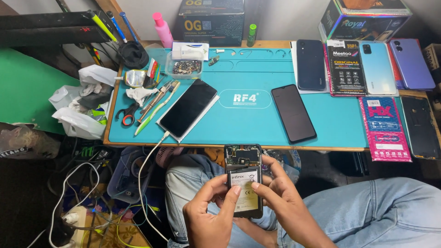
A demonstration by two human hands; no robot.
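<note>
Over my lap I hold an opened phone [243, 179] with its back cover off, so the battery and the circuit board at its top end show. My left hand [212, 212] grips its lower left side, thumb on the battery. My right hand [281, 201] holds the right edge, thumb pressing the battery label. Both hands are below the front edge of the teal work mat [243, 69].
On the mat lie a black phone [293, 113] and a larger dark phone [187, 107] with a white cable. Scissors [127, 115], a toothbrush [156, 108] and a small parts tray [184, 67] sit at left. More phones and packages [385, 126] lie at right.
</note>
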